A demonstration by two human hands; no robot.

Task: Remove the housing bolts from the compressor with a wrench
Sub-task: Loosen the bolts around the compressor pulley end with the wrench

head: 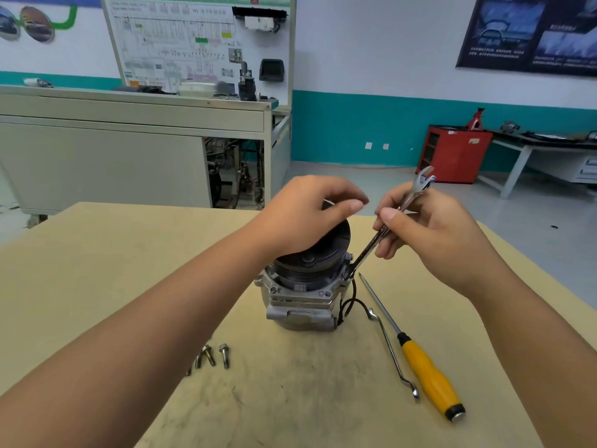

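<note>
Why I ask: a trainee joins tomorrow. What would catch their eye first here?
The grey compressor stands upright mid-table, the left hand holding its black top. The right hand grips a wrench whose lower end meets the compressor's right edge. Loose bolts lie front-left; a yellow-handled screwdriver lies to the right.

Tan worktable, upright compressor, loose bolts, yellow-handled screwdriver, bent steel bar
</note>
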